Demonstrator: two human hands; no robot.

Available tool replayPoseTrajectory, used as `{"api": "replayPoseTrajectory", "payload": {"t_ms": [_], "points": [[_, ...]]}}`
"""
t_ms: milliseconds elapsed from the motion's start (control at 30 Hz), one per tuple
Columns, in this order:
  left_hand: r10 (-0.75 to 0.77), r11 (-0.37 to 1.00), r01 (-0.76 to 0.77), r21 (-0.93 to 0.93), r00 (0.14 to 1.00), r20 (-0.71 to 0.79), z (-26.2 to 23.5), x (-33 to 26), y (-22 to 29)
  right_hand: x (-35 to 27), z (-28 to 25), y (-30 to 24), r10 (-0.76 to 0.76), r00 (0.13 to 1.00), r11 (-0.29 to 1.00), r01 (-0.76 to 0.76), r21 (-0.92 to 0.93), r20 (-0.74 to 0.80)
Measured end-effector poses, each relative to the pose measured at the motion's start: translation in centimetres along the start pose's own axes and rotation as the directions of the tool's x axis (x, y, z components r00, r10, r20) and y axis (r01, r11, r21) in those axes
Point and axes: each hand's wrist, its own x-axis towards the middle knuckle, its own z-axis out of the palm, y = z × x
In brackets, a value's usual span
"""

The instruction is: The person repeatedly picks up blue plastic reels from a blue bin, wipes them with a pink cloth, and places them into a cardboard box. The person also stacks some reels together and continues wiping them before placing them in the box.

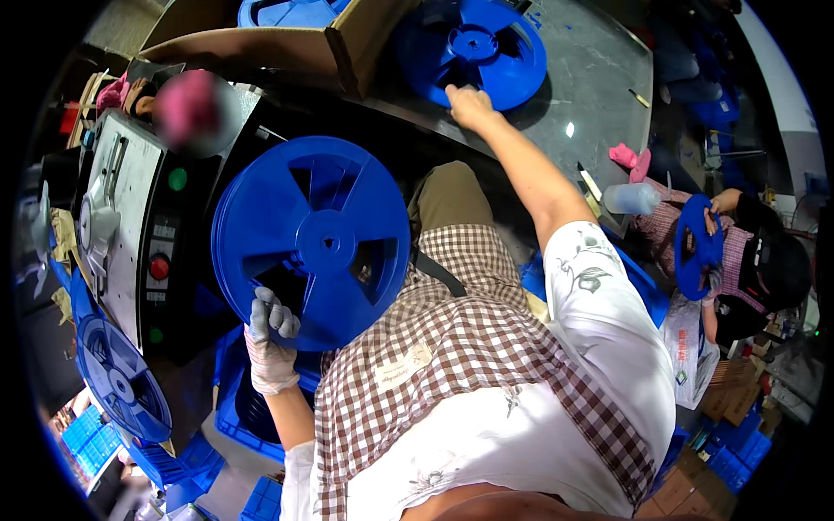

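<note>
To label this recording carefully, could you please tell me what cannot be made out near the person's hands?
In the head view:
- Blue, round plastic reel held by the gloved left hand: one or several; its front hides the rest.
- Bare right hand: its back hides the fingertips' contact with the second blue plastic reel.
- Blue plastic piece in the brown cardboard box: cut off by the upper edge.

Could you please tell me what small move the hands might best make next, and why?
Perhaps the right hand should draw the blue reel on the grey table nearer: it is at that reel's near rim, while the gloved left hand holds a stack of similar reels by its lower left side.
</note>
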Motion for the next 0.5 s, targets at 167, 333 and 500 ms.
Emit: {"api": "replayPoseTrajectory", "payload": {"t_ms": [167,333,500], "points": [[0.049,0.998,-0.044,0.053,0.994,-0.097,-0.1,0.3,-0.8,0.2,0.2,-1.2,0.011,0.996,0.989,0.003,0.149,-0.094],[0.009,0.99,0.0,0.141,0.998,-0.066,0.7,1.8,-0.8,0.7,-0.7,-0.1,0.017,0.998,0.999,-0.015,0.048,-0.054],[0.003,0.975,0.016,0.223,0.997,-0.083,2.3,3.4,-1.6,-2.0,-1.1,-0.1,-0.039,0.944,0.997,0.056,0.043,-0.328]]}}
